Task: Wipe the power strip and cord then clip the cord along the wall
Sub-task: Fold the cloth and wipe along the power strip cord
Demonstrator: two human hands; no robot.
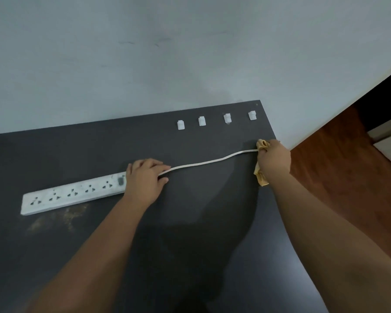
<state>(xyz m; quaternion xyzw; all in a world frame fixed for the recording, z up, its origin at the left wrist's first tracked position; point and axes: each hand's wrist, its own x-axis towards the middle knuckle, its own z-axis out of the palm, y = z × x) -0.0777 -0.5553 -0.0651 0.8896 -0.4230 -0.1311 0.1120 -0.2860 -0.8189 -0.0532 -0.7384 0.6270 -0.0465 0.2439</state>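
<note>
A long white power strip (72,193) lies on the dark table, its sockets facing up and its surface smudged. My left hand (144,179) rests over the strip's right end and pinches the white cord (209,162) where it leaves the strip. The cord runs to the right across the table into my right hand (273,162), which is closed around a yellow cloth (261,177) wrapped on the cord near the table's right edge. The rest of the cord past that hand is hidden. Several white cord clips (202,121) sit in a row near the wall.
The dark table (190,222) meets a pale wall (167,64) at the back. A dusty brown smear (61,219) marks the table below the strip. Beyond the table's right edge is a brown wooden floor (339,168).
</note>
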